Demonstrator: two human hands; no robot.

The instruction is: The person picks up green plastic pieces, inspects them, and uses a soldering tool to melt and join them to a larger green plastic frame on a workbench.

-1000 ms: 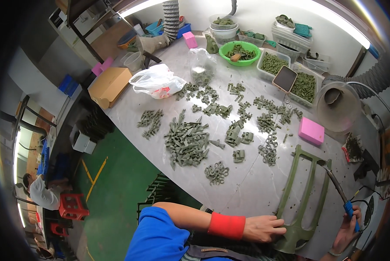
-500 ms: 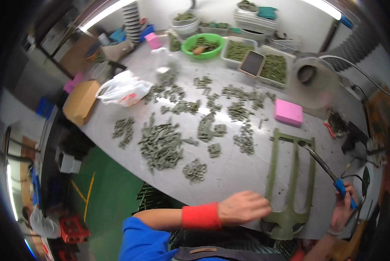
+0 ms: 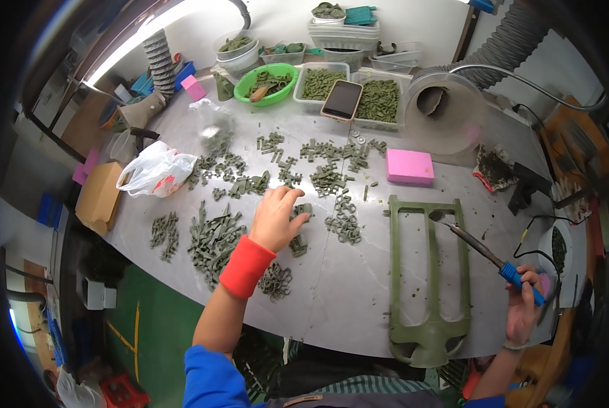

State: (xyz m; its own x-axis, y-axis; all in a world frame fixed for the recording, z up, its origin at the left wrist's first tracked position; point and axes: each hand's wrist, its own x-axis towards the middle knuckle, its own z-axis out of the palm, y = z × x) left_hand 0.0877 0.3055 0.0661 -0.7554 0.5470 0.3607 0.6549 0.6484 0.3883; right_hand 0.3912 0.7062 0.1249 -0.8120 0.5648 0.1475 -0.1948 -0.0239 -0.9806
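Head view looks down on a grey worktop (image 3: 359,299) strewn with small green plastic parts. Left hand (image 3: 277,217), with a red wristband (image 3: 247,266), reaches into a cluster of green pieces (image 3: 298,234), fingers curled over them; whether it has actually gripped one is hard to tell. Right hand (image 3: 525,309) is closed around the blue handle of a soldering iron (image 3: 478,248), its tip resting at the long green frame (image 3: 427,272) lying beside the pink block (image 3: 410,166).

Olive-green frame (image 3: 428,272), pink block (image 3: 410,166)
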